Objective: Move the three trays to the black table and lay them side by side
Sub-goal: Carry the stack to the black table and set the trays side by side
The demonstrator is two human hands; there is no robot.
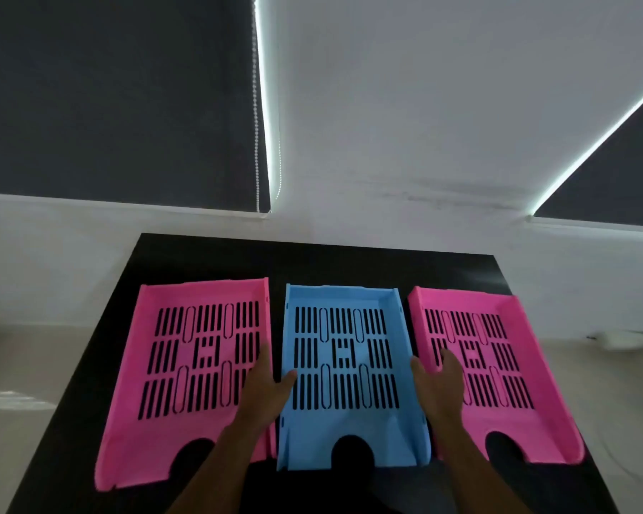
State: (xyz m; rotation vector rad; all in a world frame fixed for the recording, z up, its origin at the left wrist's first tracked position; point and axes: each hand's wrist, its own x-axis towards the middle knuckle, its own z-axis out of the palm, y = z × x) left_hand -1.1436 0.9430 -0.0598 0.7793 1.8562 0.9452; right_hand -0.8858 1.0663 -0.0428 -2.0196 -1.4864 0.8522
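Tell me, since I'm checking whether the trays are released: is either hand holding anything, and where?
Nothing is lifted. The left hand and right hand rest open on the blue tray's side walls.

Three trays lie side by side on the table point(208, 254), long sides parallel, each notched end toward the person. The left tray point(156, 365) sits nearest the table's left edge, splayed slightly outward at its near end. The middle tray point(349, 432) lies just beside it, with only a narrow gap between them. The right tray point(528, 402) lies just beside the middle tray, close to the table's right edge.

The left hand point(264, 383) rests across the gap between the left and middle trays. The right hand point(440, 380) rests over the right tray's inner wall. A wall point(387, 124) stands behind the table.
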